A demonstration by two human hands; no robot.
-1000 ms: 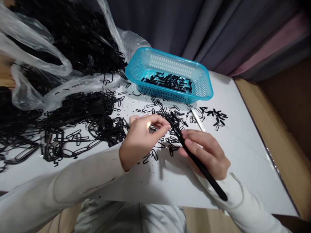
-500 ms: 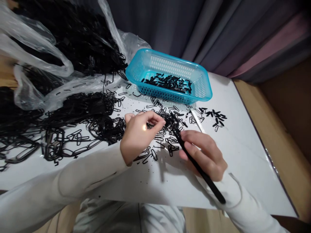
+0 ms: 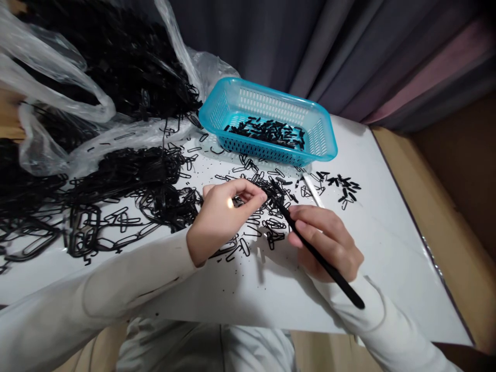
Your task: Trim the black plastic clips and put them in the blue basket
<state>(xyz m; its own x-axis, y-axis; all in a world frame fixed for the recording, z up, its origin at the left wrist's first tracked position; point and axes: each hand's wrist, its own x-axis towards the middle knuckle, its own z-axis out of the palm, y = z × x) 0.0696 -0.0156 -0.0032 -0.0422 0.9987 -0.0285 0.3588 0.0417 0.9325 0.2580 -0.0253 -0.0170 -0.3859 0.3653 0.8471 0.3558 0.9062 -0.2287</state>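
My left hand (image 3: 220,219) is pinched on a tangle of thin black plastic loops (image 3: 271,191) lying on the white table top (image 3: 387,248). My right hand (image 3: 329,243) grips a long black stick-like tool (image 3: 325,263) like a pen, with its tip poked into the same tangle by my left fingertips. Loose black loops (image 3: 248,243) and tiny black bits are scattered under and around both hands.
A turquoise plastic basket (image 3: 321,139) holding small black pieces stands behind the hands. A clear plastic bag (image 3: 58,88) full of black strips lies at the back left, with a heap of black loops (image 3: 127,175) spilling from it. A small group of black pieces (image 3: 343,185) lies at the right.
Both hands stay over the tangle. My left hand has drawn back slightly toward me, and the tool's rear end has swung a little outward to the right.
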